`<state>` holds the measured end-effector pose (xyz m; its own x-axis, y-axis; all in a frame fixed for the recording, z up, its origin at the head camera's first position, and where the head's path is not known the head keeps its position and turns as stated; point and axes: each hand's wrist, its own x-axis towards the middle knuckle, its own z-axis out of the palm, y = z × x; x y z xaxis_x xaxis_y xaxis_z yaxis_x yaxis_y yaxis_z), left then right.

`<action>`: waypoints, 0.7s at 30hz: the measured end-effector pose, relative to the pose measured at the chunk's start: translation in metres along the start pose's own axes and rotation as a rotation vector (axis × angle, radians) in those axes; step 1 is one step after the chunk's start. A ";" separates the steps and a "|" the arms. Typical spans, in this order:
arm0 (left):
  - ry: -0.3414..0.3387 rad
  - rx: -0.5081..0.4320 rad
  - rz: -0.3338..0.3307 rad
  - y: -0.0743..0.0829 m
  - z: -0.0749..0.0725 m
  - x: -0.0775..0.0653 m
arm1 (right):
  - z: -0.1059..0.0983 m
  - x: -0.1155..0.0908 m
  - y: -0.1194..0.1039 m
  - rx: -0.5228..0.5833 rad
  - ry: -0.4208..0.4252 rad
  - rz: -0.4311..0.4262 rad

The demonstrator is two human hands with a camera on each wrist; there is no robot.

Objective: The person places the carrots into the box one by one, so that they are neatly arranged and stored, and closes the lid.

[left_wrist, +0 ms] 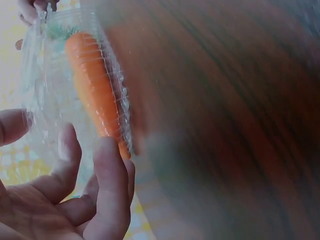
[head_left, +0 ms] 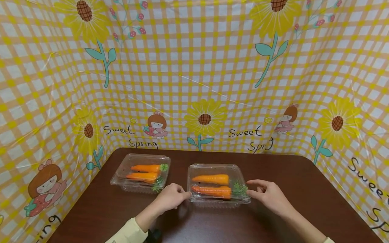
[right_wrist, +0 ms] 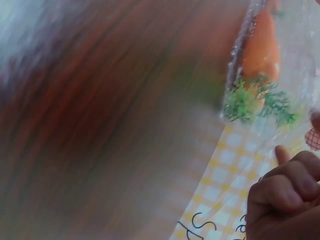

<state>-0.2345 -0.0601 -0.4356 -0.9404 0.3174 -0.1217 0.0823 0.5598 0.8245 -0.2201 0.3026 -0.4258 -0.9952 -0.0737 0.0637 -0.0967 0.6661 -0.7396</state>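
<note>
A clear plastic clamshell box (head_left: 212, 200), its lid down, is between the two hands near the middle of the table. Two orange carrots lie in it side by side, a rear carrot (head_left: 210, 179) and a front carrot (head_left: 212, 191), their green tops (head_left: 239, 188) toward the right. The left hand (head_left: 171, 198) holds the box's left front corner, thumb at the rim. At the opposite end, the right hand (head_left: 270, 195) pinches the right edge between thumb and forefinger. In the left wrist view, the carrot (left_wrist: 95, 85) shows through the ribbed side of the box.
A second clear box (head_left: 120, 183) with two carrots (head_left: 146, 168) stands to the left on the dark brown table (head_left: 304, 189). Checked cloth (head_left: 209, 77) with sunflowers walls in the back and both sides.
</note>
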 end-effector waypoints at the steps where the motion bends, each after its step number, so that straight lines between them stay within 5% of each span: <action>1: -0.016 -0.036 -0.004 -0.001 0.000 0.000 | 0.000 0.000 -0.001 -0.005 -0.007 0.032; 6: -0.062 -0.167 -0.026 -0.006 0.003 0.004 | -0.003 -0.001 -0.003 -0.006 -0.082 0.177; 11: -0.080 -0.243 -0.039 -0.008 0.006 0.006 | -0.006 0.000 -0.003 0.105 -0.176 0.287; 21: -0.067 -0.347 -0.067 -0.006 0.011 0.005 | -0.006 0.000 0.004 0.264 -0.322 0.279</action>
<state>-0.2361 -0.0530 -0.4472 -0.9153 0.3445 -0.2085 -0.1068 0.2916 0.9505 -0.2208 0.3098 -0.4249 -0.9244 -0.1726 -0.3400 0.2204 0.4857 -0.8459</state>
